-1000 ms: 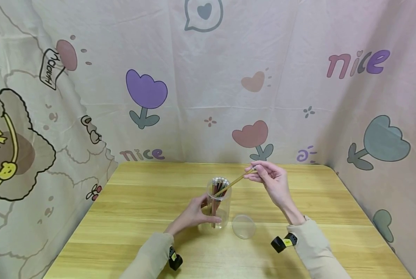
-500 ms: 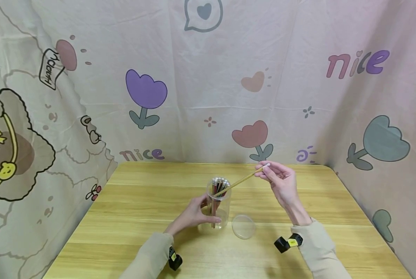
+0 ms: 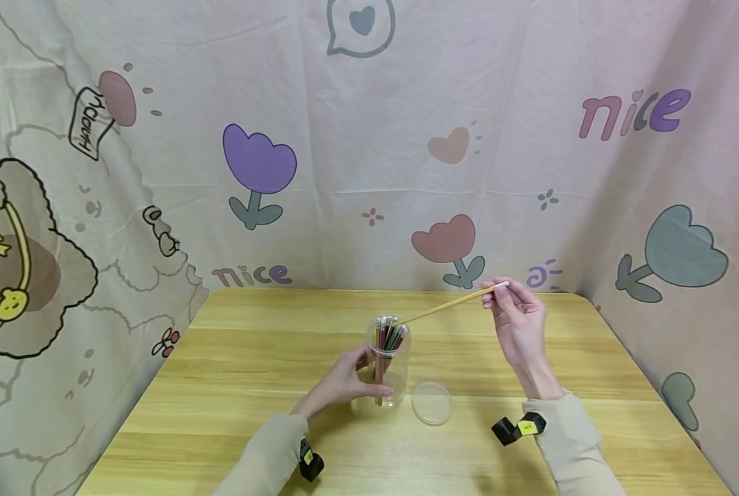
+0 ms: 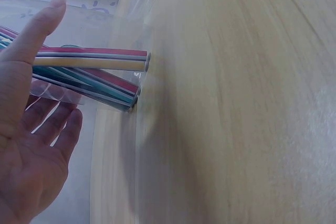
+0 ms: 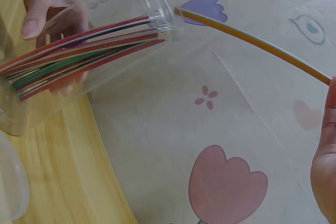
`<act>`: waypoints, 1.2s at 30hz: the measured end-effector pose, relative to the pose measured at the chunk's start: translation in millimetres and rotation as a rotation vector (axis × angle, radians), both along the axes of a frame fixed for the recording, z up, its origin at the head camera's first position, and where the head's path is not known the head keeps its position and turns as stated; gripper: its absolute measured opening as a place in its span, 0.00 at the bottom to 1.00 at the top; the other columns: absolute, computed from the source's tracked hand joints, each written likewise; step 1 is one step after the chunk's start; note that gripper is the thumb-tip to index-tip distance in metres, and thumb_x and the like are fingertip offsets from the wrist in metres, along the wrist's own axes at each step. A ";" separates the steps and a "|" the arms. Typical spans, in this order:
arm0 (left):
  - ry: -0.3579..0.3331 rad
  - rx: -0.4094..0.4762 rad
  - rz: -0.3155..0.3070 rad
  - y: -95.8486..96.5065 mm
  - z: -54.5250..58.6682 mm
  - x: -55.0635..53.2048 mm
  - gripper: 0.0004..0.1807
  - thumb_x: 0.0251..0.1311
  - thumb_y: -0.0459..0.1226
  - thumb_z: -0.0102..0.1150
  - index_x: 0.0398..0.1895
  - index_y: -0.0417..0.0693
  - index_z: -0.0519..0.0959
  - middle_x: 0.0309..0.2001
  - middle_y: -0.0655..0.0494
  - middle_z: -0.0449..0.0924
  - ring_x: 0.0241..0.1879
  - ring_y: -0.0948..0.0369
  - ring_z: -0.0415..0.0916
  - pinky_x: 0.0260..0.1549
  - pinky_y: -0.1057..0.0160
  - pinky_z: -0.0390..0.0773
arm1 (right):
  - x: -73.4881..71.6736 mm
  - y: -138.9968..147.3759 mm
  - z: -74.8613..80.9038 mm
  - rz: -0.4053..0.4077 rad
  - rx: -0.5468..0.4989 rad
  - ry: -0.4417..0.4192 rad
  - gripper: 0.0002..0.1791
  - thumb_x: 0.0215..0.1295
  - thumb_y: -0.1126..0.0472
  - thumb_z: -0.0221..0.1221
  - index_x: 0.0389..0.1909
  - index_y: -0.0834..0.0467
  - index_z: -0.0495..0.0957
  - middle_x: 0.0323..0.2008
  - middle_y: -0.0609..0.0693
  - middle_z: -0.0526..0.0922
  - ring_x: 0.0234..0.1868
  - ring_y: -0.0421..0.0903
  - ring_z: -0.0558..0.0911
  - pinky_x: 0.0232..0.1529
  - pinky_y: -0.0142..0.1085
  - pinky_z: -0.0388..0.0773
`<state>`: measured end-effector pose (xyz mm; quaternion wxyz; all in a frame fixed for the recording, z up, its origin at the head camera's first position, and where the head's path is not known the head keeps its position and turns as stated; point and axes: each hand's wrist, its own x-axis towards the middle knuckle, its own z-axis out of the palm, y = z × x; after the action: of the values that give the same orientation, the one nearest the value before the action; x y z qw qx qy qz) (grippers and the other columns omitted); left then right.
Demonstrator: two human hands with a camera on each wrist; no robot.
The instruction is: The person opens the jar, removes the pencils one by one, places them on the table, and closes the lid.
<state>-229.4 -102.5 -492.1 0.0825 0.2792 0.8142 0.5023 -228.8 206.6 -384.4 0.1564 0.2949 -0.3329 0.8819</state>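
Observation:
A clear plastic jar (image 3: 397, 386) stands upright on the table with several pencils (image 5: 94, 56) in it, their eraser ends up near the rim. My left hand (image 3: 343, 377) grips the jar from its left side, thumb across the front. In the left wrist view the lower ends of the pencils (image 4: 94, 59) show through the clear wall. Up and to the right, my right hand (image 3: 521, 324) pinches a yellow pencil (image 3: 446, 305) near its eraser end. This pencil slants down leftward, its far end at the jar's mouth; in the right wrist view that end appears just outside the rim.
A round clear lid (image 3: 432, 403) lies flat just right of the jar. The wooden table (image 3: 251, 386) ends at a printed cloth backdrop (image 3: 357, 138) behind, with more cloth along both sides. A black camera sits on each wrist.
My right hand has moved right and slightly up, drawing the yellow pencil out of the jar to its mouth. My left hand and the jar have stayed in place.

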 end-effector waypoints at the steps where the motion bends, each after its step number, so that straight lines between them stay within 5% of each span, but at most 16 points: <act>1: 0.000 0.000 -0.001 0.1 0.1 0.2 0.42 0.46 0.44 0.80 0.67 0.49 0.71 0.62 0.45 0.80 0.65 0.44 0.75 0.69 0.41 0.72 | 0.1 1.3 0.2 -0.007 -0.009 -0.012 0.15 0.72 0.79 0.46 0.46 0.73 0.81 0.40 0.64 0.89 0.35 0.49 0.89 0.37 0.32 0.88; 17: 0.007 0.001 -0.002 0.6 -1.1 0.0 0.40 0.47 0.44 0.79 0.64 0.49 0.72 0.61 0.47 0.81 0.66 0.45 0.75 0.69 0.41 0.72 | -5.4 29.1 -7.6 -0.001 -0.186 -0.230 0.10 0.71 0.75 0.51 0.41 0.71 0.82 0.35 0.62 0.89 0.33 0.49 0.88 0.35 0.31 0.88; 36: 0.011 0.019 -0.004 0.2 -4.6 -2.1 0.39 0.47 0.42 0.79 0.64 0.50 0.72 0.60 0.49 0.82 0.65 0.46 0.76 0.70 0.41 0.72 | -13.2 42.0 -32.9 -0.005 -0.047 -0.438 0.13 0.71 0.75 0.53 0.42 0.64 0.87 0.34 0.56 0.90 0.29 0.42 0.85 0.29 0.26 0.83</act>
<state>-231.6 -102.3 -496.7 0.0765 0.2842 0.8093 0.5084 -242.1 248.6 -417.3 0.0894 0.0915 -0.3391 0.9320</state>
